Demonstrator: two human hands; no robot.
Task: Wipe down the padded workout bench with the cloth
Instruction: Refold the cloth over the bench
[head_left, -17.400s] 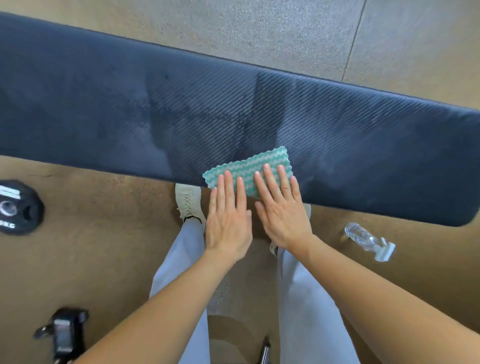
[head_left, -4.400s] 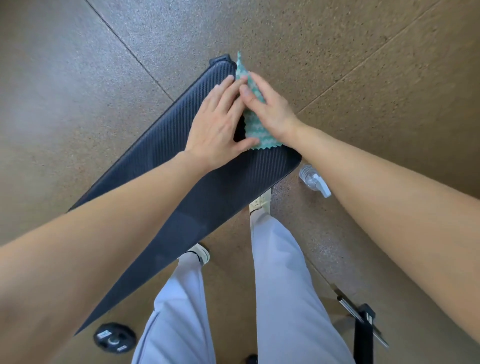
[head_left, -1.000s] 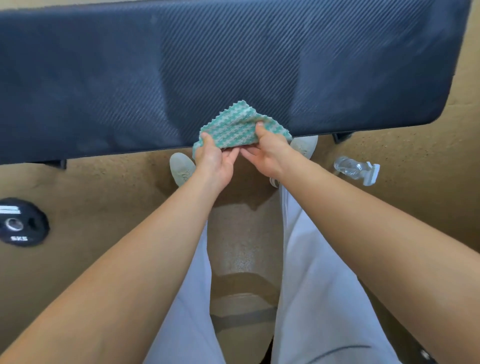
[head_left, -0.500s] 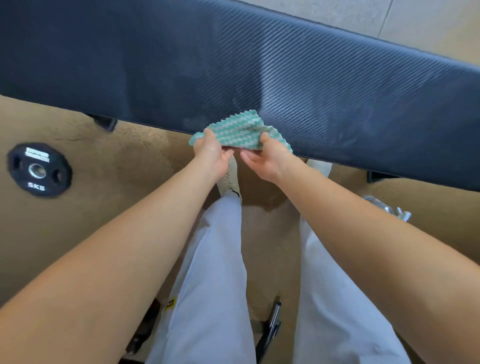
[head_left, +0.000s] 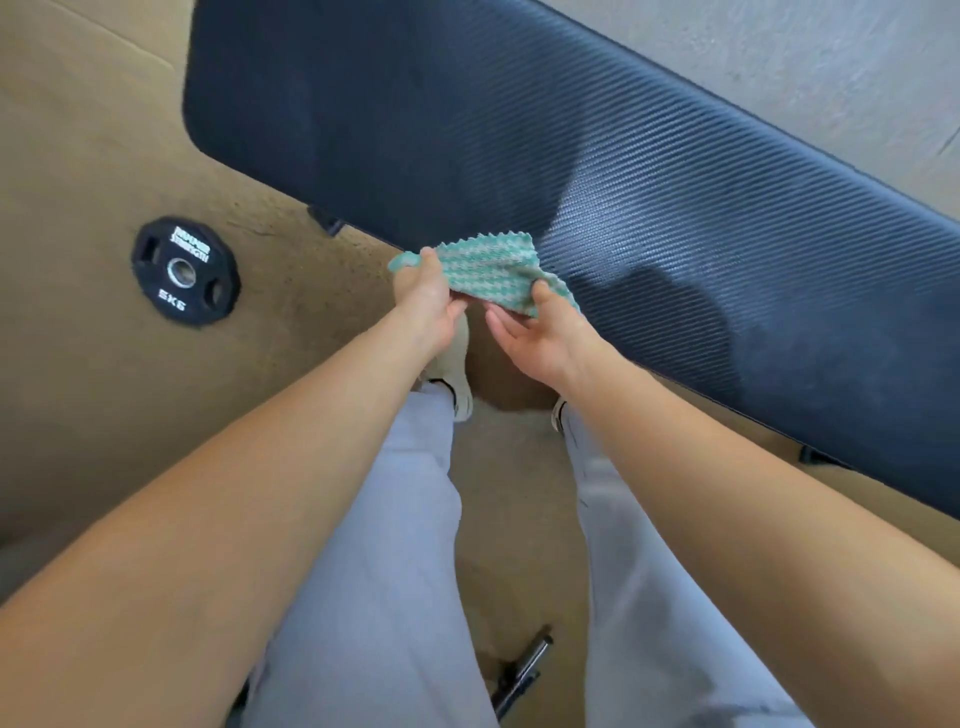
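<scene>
Bare forearms; pale grey trousers (head_left: 395, 571); light shoes (head_left: 457, 374).

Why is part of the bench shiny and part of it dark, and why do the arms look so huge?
Head view: light glares pale across the bench middle, with a dark shadow patch to the right of the cloth; the wide lens stretches the forearms near the bottom edges; the weight plate lettering is slightly soft.
</scene>
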